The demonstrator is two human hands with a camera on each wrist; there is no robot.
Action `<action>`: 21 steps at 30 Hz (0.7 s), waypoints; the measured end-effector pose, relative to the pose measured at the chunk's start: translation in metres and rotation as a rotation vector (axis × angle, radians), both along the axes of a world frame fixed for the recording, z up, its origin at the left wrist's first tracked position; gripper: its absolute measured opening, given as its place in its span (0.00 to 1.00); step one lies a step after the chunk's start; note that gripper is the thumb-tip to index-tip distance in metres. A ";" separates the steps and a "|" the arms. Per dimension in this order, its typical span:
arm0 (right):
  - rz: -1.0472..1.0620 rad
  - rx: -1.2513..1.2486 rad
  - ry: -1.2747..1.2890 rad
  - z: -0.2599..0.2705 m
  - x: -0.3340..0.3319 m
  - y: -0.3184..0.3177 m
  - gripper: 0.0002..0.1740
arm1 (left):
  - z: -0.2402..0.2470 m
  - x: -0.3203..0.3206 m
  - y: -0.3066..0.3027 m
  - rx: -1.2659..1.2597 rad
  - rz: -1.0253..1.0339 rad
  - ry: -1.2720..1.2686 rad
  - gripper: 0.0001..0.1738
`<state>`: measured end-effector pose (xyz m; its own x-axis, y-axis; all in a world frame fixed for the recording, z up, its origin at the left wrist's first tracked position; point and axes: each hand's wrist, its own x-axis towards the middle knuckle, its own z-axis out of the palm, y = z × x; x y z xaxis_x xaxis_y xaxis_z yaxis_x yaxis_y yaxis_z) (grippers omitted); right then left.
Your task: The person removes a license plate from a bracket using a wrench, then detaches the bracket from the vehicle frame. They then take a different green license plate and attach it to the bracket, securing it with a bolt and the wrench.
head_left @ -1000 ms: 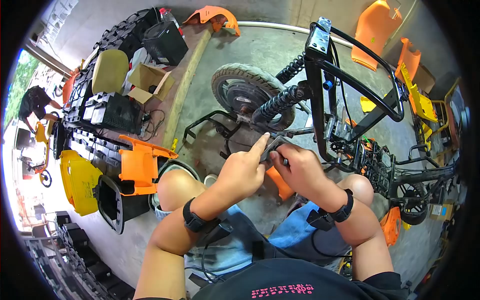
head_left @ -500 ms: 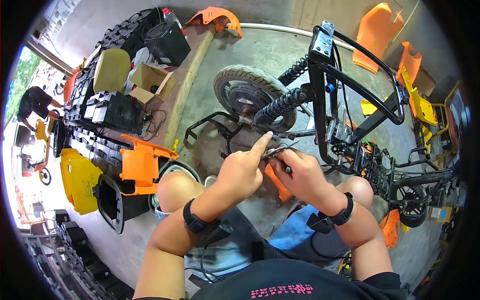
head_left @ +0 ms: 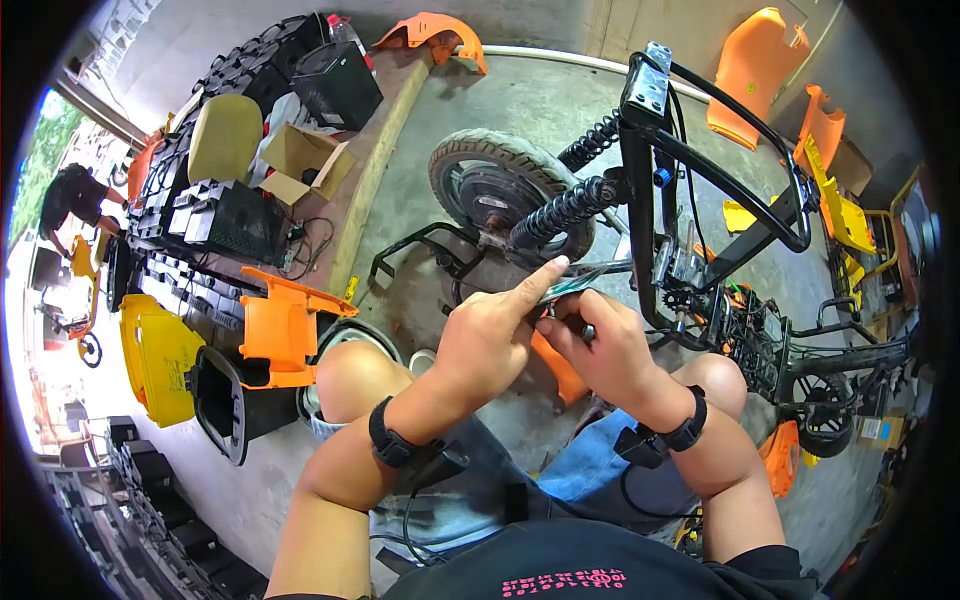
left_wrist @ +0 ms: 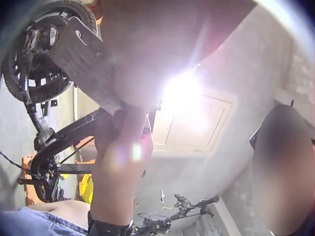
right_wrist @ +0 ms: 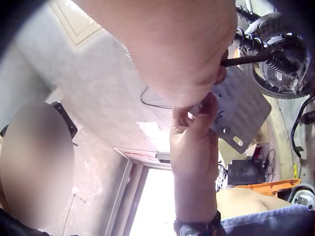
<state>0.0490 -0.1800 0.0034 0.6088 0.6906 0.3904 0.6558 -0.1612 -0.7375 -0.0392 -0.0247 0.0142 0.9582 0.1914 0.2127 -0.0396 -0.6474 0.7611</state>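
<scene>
My left hand [head_left: 488, 338] pinches a thin number plate [head_left: 570, 284] in front of me, its index finger stretched out along it. The plate [right_wrist: 243, 105] shows grey with raised marks and a slotted corner hole in the right wrist view; the left wrist view has the other face of the plate [left_wrist: 81, 59]. My right hand [head_left: 610, 338] is close against the left, thumb and fingertips at the plate's near edge. Within its curled fingers is a dark rod-like tool [right_wrist: 246, 60], whose rounded end shows beside the thumb in the head view. Fingers hide part of both things.
Ahead stands a stripped black bike frame [head_left: 640, 200] with a rear wheel [head_left: 500, 195] and shock absorbers. Left are black batteries [head_left: 225, 220], a cardboard box [head_left: 305, 165] and orange [head_left: 280, 325] and yellow panels [head_left: 155, 360]. Another person [head_left: 75, 205] bends over at far left.
The plate tilts between my hands, from a dark face through nearly edge-on to a greenish face. My left index finger shifts slightly right. The tool's rounded end shows more.
</scene>
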 end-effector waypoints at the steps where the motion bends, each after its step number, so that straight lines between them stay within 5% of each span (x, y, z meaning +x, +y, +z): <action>1: 0.006 0.005 0.049 -0.001 0.001 0.000 0.10 | 0.000 0.000 0.001 0.001 -0.002 0.000 0.40; 12: 0.066 -0.047 0.538 -0.002 -0.005 -0.003 0.09 | -0.011 0.003 0.006 0.149 -0.017 -0.214 0.29; 21: -0.013 0.039 0.907 0.002 -0.013 0.005 0.07 | -0.005 -0.002 0.003 0.106 0.028 -0.123 0.29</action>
<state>0.0356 -0.1749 0.0049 0.7015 0.6781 -0.2194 -0.1806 -0.1286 -0.9751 -0.0408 -0.0220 0.0092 0.9182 0.1879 0.3488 -0.1095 -0.7257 0.6792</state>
